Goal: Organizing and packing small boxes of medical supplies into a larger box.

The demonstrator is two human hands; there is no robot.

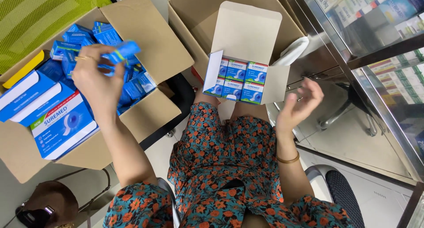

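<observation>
Small blue box [121, 51] pinched in left hand [95, 80], right hand [300, 102] open, empty; loose grip risks dropping it

A pharmacy shop: glass display cabinet [380, 56] of medicine packs, stock cartons [145, 38] alongside.

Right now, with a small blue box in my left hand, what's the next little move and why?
Probably carry the small blue box in the left hand across to the open white carton on the lap: it already holds matching boxes, and the right hand waits empty beside it.
</observation>
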